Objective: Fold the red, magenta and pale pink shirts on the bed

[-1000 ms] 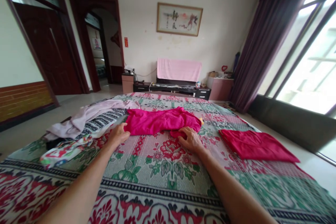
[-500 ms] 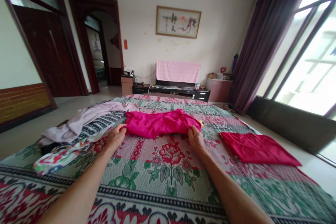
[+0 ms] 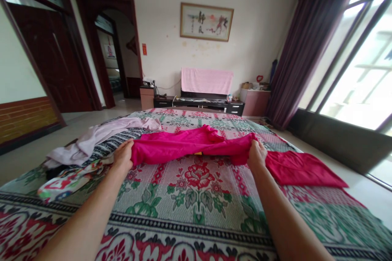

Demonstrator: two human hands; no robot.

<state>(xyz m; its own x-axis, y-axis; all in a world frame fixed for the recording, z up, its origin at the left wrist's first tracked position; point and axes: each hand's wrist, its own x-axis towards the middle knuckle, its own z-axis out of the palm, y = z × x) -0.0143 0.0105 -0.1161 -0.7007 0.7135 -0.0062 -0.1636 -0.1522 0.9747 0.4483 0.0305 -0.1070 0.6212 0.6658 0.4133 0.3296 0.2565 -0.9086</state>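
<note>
Cloth point(image 3: 180, 147), bright pink, stretches crosswise over the middle of the flowered cover point(image 3: 199, 212). The left hand point(image 3: 124, 155) grips its left end and the right hand point(image 3: 257, 155) its right end, both curled closed on it. Red cloth point(image 3: 306, 169) lies folded to the right; heaped clothes point(image 3: 92, 140) lie at the left.

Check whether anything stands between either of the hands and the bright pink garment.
Nothing visible does: the left hand and right hand each grip one end of the bright pink garment. The folded red cloth lies off to the right, not between.
</note>
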